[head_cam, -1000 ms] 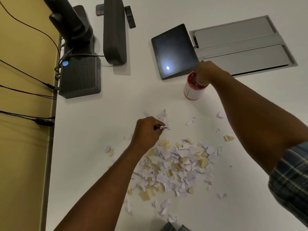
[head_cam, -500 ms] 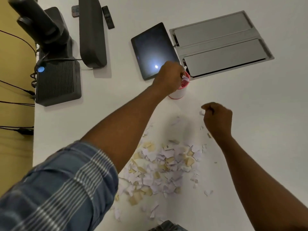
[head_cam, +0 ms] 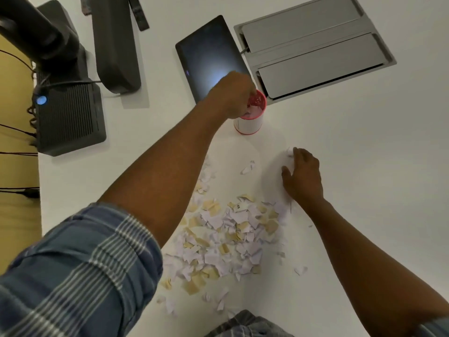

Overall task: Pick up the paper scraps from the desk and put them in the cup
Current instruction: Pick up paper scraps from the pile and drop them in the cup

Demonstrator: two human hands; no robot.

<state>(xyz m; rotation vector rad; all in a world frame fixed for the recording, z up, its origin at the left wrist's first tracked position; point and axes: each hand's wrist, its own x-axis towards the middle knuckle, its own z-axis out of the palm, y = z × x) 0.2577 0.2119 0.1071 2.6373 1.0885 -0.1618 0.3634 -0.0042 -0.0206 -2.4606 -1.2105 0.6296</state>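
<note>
Cup [head_cam: 250, 121]: our left hand [head_cam: 233, 94] over rim, grip unclear. Right hand [head_cam: 302, 176] spread loosely on desk [head_cam: 364, 190], fingertips touching stray scrap [head_cam: 289, 152] beyond paper scraps [head_cam: 228, 239].

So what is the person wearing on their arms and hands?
Both hands are bare: no gloves, rings or watch show on the left hand or right hand. The left arm has a blue plaid sleeve with white stripes, rolled above the elbow. A sliver of matching fabric shows at the right.

White and tan paper scraps [head_cam: 230, 229] on white desk [head_cam: 364, 166]; red-rimmed white cup [head_cam: 250, 120]; blue plaid sleeve [head_cam: 80, 268]
</note>
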